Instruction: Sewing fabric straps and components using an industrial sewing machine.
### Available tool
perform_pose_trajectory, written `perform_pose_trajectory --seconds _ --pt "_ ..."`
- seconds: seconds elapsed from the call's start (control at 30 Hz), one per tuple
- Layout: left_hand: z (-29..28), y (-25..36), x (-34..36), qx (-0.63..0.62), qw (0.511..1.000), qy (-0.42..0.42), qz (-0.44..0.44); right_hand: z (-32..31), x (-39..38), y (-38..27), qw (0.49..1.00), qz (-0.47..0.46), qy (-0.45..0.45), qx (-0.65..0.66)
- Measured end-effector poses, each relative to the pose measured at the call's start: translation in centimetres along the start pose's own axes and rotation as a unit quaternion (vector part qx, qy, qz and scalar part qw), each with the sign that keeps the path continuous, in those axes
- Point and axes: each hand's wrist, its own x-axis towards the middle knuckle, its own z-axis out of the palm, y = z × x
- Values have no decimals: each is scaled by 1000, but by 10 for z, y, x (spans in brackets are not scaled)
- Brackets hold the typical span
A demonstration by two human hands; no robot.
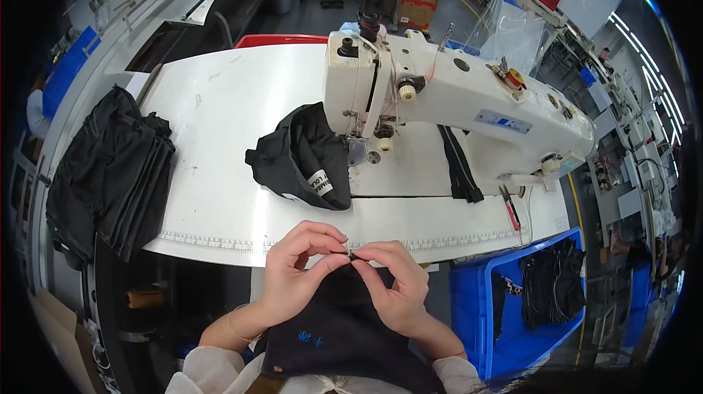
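My left hand [300, 277] and my right hand [392, 284] meet in front of the table edge, each pinching a small dark item [350, 255] with a shiny bit, too small to name, between thumb and finger. Below them is the dark apron [329, 343] on my front. Beyond my hands, a gathered black fabric piece [289, 160] with a white label lies at the needle area of the white sewing machine [454, 94]. Black zipper strips [458, 167] lie under the machine's arm. Red-handled snips [510, 207] rest at the right.
A stack of black fabric pieces [110, 167] lies on the white tabletop [205, 130] at the left. A blue bin [469, 321] with black pieces stands at lower right. A red tray [263, 40] sits behind the table. Other people [35, 112] are partly visible at both sides.
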Motion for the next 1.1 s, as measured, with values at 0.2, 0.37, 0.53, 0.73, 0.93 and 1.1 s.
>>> perform_pose_trajectory --seconds 0.2,0.37,0.53,0.73,0.93,1.1 --pt "1 -4 -4 -16 999 0 -39 5 -5 0 999 -17 9 -45" --pt "0 3 -6 -162 977 139 -7 -6 -14 9 966 21 158 204" --pt "-125 -9 -36 -201 913 356 24 -105 -31 36 834 147 424 322" --pt "-144 32 -55 -196 947 250 56 -122 -22 3 870 142 308 358" --pt "-36 58 -11 132 978 -162 -22 -48 3 -23 954 12 -262 -142" --pt "-10 25 12 -106 957 -200 -183 -20 -13 3 921 214 -267 185"
